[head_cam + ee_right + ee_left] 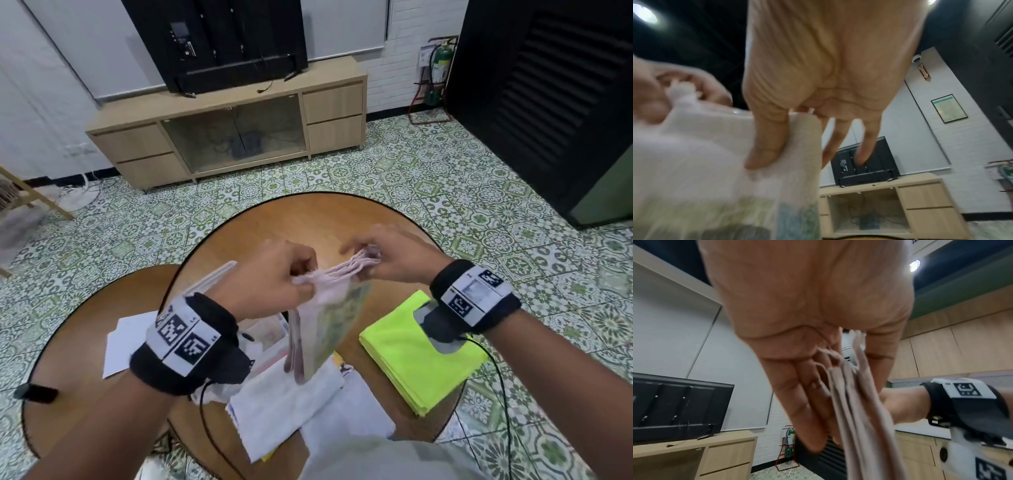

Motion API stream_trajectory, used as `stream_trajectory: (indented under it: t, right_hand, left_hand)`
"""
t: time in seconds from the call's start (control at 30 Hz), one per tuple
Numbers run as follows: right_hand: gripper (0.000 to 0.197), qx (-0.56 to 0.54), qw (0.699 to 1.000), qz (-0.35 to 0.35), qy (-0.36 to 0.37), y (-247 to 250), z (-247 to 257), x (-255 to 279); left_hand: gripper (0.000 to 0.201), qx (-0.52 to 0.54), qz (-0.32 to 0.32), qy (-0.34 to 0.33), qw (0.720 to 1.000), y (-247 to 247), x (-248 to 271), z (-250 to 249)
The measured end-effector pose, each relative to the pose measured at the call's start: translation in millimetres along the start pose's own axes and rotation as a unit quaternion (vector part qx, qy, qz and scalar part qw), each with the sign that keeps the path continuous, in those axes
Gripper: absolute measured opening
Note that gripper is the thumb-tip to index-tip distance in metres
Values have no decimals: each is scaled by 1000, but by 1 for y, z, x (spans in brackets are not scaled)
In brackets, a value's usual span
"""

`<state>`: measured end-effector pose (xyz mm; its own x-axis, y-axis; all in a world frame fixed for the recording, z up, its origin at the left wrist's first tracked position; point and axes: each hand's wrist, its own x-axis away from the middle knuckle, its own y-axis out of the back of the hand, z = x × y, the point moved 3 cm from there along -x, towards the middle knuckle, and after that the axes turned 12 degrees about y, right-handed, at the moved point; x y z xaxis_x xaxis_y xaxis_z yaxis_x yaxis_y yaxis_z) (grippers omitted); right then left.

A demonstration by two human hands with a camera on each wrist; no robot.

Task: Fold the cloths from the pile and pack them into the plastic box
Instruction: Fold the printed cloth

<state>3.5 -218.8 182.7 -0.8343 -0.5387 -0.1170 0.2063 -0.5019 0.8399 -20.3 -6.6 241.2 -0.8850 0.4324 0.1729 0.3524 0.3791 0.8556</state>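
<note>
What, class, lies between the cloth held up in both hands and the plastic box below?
Nothing visible. Left hand and right hand hold the pink cloth above the plastic box, whose visible part lies just left, beneath it.

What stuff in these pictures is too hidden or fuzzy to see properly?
- Plastic box: in the head view the left hand and the hanging pinkish cloth cover most of it; what is inside cannot be told.
- The cloth's printed pattern: blurred in the right wrist view.
- White cloths on the table: the forearms hide part, so their number is unclear.
- Right hand fingertips: motion-blurred in the head view.
</note>
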Motion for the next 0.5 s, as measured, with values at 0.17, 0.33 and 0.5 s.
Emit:
stream_trajectory:
  t: [0.17, 0.33, 0.5]
  right_hand:
    - [19, -84, 994, -4, 73, 0, 39, -9]
    - [55, -239, 968, -67, 36, -1, 27, -10]
    - [25, -145, 982, 112, -36, -59, -32, 31]
  left_hand:
    - [87, -41, 90, 72, 992, -31, 0, 1]
    - [19, 102, -23, 62, 993, -38, -6, 5]
    - [22, 326, 28, 112, 938, -11, 12, 25]
